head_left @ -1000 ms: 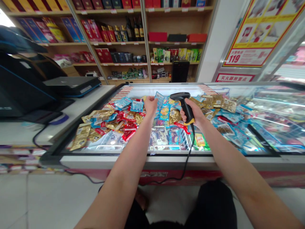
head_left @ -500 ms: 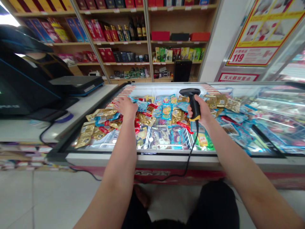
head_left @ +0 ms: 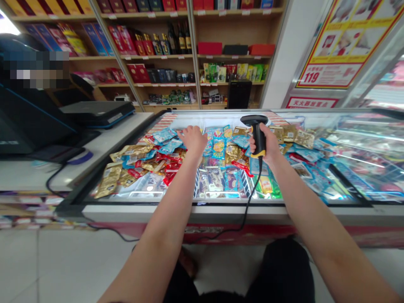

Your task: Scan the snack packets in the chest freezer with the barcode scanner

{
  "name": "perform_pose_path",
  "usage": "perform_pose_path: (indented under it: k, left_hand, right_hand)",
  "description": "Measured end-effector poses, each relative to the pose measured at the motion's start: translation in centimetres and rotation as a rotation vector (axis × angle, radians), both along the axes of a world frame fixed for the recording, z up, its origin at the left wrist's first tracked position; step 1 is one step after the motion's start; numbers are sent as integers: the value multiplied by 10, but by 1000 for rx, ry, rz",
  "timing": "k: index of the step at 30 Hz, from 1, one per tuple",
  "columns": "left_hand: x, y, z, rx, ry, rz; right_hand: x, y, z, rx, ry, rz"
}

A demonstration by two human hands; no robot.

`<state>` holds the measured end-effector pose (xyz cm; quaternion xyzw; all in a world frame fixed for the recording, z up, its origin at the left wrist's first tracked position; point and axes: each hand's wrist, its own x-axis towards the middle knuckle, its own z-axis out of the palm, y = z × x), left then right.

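Head camera shows the left hand (head_left: 193,141) spread low over blue snack packets (head_left: 167,135) heaped on a glass-topped freezer chest (head_left: 221,209) at centre frame. The right hand (head_left: 263,145) closes around the grip of a barcode scanner (head_left: 258,135), held upright so its cable (head_left: 249,206) hangs clear over the front edge.

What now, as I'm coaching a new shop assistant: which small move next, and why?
Probably the left hand should pick up the blue packet near its fingers and bring it to the barcode scanner, because that hand looks empty while the right hand grips the scanner.
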<state>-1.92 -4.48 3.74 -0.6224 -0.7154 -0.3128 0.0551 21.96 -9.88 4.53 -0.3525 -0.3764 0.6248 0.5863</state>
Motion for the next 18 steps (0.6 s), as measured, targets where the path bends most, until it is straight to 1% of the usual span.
perform_pose_path:
  k: [2,5,7,9,11,13,18]
  left_hand:
    - [26,1,-4,-11,4,-113]
    - [63,3,-15,-31,-9,-253]
    - [84,6,-24,-55,-52,-314]
    - [99,8,-33,-68,-106,-350]
    - [108,9,-41,-73,-131,-377]
    - [112,9,-45,-78,-124,-392]
    - [113,4,-43,-86,-84,-381]
  right_hand:
    - [2,1,0,-3,10,-21]
    - [6,1,2,-8,13,-61]
    - [7,2,3,-10,-1,-83]
    - [8,2,4,-10,-13,-94]
    - [8,2,5,-8,-10,-99]
    - [7,1,6,-6,8,-100]
    - [4,-2,8,-12,39,-90]
